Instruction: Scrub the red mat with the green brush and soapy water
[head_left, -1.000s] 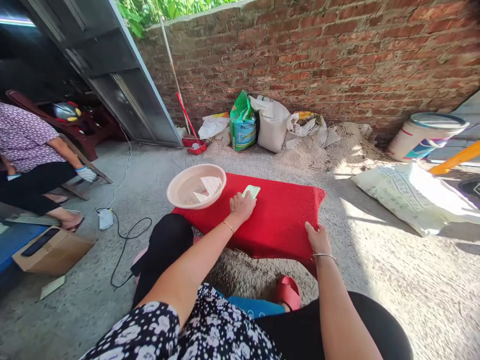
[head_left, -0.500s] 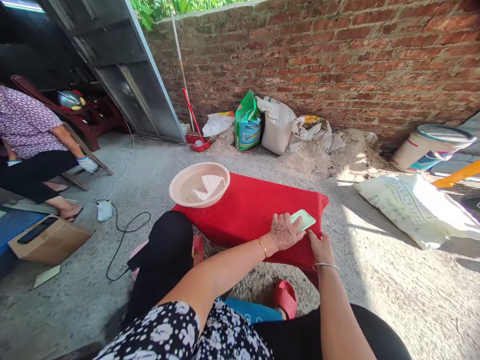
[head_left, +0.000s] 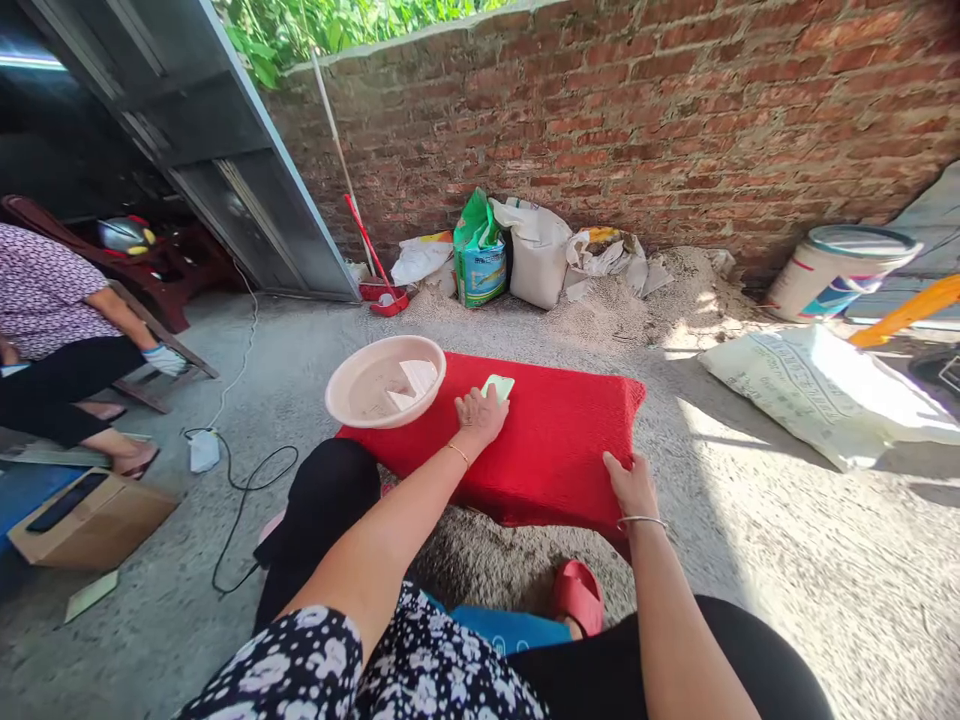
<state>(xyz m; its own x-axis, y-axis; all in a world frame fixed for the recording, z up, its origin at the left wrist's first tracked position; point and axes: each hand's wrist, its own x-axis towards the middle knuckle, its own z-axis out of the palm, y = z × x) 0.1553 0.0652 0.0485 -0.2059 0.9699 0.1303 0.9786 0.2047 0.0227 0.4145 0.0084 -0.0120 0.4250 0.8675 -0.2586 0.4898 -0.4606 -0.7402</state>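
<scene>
A red cloth [head_left: 555,420] covers a low bench in front of my knees. My left hand [head_left: 481,415] lies over its back middle, fingers curled on a pale green, flat, rounded slab [head_left: 499,386] that looks like a phone case. Most of the slab is covered by my fingers. At the right front corner, my right hand [head_left: 632,485] grips the cloth's edge, its thumb on top and its other fingers partly hidden. A pale pink basin [head_left: 341,405] stands on the left end of the bench, with water and a white piece [head_left: 417,378] inside.
Sacks [head_left: 538,255] and a red dustpan [head_left: 390,303] stand by the brick wall [head_left: 675,120]. A bucket [head_left: 832,275] and a flattened sack [head_left: 795,395] lie right. Leftward are a seated person [head_left: 56,290], a cardboard box [head_left: 105,520] and a cable [head_left: 251,480].
My left hand has slid the pale green slab left and back across the red cloth, toward the basin. My right hand stays at the right corner. The view has shifted slightly.
</scene>
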